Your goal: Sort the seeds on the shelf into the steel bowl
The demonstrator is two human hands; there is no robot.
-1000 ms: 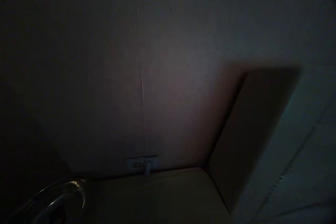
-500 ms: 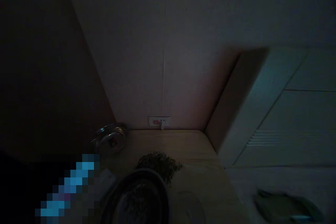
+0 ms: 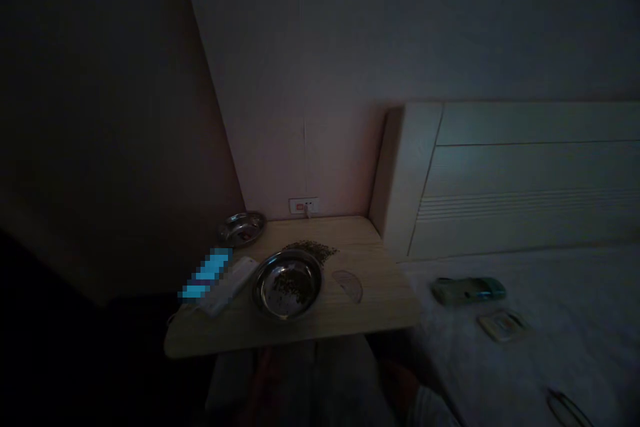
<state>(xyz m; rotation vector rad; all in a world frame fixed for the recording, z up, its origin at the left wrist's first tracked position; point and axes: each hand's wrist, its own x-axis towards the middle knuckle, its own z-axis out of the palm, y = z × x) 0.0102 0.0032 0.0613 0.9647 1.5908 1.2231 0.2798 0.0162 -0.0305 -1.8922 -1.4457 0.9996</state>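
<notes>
A dim reddish shape that appears to be my right hand (image 3: 400, 380) is low in the head view, below the table's front edge, beside a pale sleeve. Another reddish patch, seemingly my left hand (image 3: 266, 373), lies over my lap. Darkness hides the fingers of both, so I cannot see anything held. Nearest above them is a small wooden table (image 3: 295, 340). On it stands a shiny metal bowl (image 3: 287, 283) with small dark grains inside. More dark grains (image 3: 320, 250) lie loose behind the bowl. To its right rests a clear half-round protractor (image 3: 349, 285).
A second metal dish (image 3: 242, 229) sits at the back left corner. A white power strip (image 3: 227, 287) lies beside a blurred bright screen (image 3: 207, 273). The wall socket (image 3: 304, 205) holds a plug. At right are a headboard (image 3: 500, 173) and a bed (image 3: 450, 340) with a greenish pouch (image 3: 469, 290).
My view has tilted down and levelled, bringing the whole table, more of the bed and my lap into sight. The things on the table appear unmoved.
</notes>
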